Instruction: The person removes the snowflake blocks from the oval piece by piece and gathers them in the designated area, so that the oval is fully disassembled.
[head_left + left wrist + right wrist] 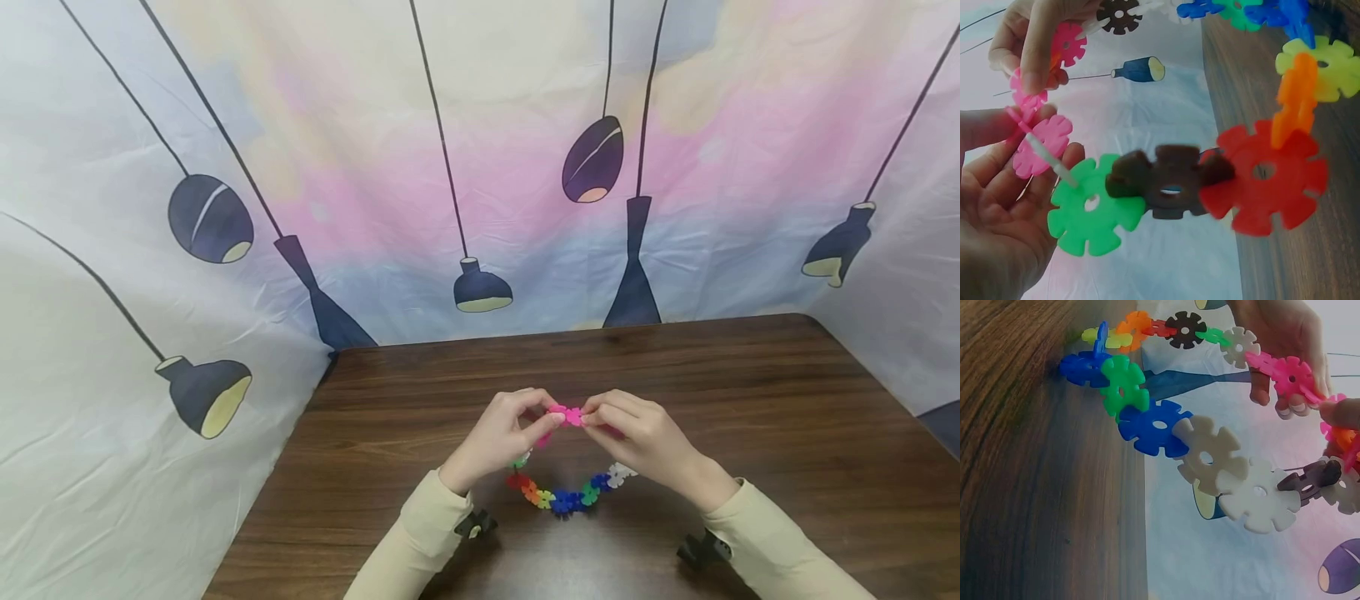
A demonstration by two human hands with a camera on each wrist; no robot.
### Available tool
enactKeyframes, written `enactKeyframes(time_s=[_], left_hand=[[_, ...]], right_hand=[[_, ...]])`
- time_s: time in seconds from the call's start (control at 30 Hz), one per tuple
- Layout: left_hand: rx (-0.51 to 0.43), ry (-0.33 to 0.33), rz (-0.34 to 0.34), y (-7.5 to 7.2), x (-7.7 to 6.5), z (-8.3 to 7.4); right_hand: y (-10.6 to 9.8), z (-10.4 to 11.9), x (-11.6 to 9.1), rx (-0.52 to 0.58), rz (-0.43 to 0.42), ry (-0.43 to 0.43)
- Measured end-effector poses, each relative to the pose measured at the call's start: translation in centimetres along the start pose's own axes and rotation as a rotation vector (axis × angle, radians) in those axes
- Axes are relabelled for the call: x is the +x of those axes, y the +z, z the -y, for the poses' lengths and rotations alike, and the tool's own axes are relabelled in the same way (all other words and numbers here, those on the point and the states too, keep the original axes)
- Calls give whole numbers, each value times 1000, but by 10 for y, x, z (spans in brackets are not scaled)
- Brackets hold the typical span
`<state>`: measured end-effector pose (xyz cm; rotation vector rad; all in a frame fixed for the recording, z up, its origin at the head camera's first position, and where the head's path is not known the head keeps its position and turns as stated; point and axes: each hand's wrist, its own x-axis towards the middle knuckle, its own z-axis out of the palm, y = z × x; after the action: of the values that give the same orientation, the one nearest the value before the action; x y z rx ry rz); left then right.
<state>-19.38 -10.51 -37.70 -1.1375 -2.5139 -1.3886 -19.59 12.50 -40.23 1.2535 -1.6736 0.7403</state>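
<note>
A chain of slotted plastic snowflake discs (562,501) hangs in a loop below both hands. My left hand (498,433) pinches a pink disc (1044,145) between thumb and fingers. Facing it, my right hand (645,437) pinches another pink disc (1029,94), and the pink pieces meet between the fingertips. In the left wrist view, green (1094,231), dark brown (1169,187), red (1297,206) and orange discs run on from the left hand. White (1260,497), blue (1154,431) and green discs lead from the right hand in the right wrist view. Fingers partly hide the joint.
A dark wood-grain table (420,392) lies beneath the hands. Behind it hangs a fabric backdrop (525,208) printed with lamps. Black devices (703,550) are strapped at both wrists, near the tabletop.
</note>
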Motion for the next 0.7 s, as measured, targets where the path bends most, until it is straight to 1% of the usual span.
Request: enactKeyframes(time_s=[0.1, 0.2, 0.3, 0.57, 0.63, 0.7], left_hand=[[-3, -9, 20, -2, -1, 0], [3, -12, 15, -2, -2, -1], [16, -14, -11, -1, -4, -3], [39, -48, -112, 8, -7, -14], [47, -48, -122, 9, -8, -15], [38, -50, -110, 10, -10, -16]], right_hand=[[0, -1, 0, 18, 4, -3], [0, -1, -1, 21, 4, -1], [2, 1, -1, 14, -6, 22], [1, 9, -2, -3, -23, 127], [1, 10, -2, 0, -24, 131], [0, 10, -2, 13, -26, 111]])
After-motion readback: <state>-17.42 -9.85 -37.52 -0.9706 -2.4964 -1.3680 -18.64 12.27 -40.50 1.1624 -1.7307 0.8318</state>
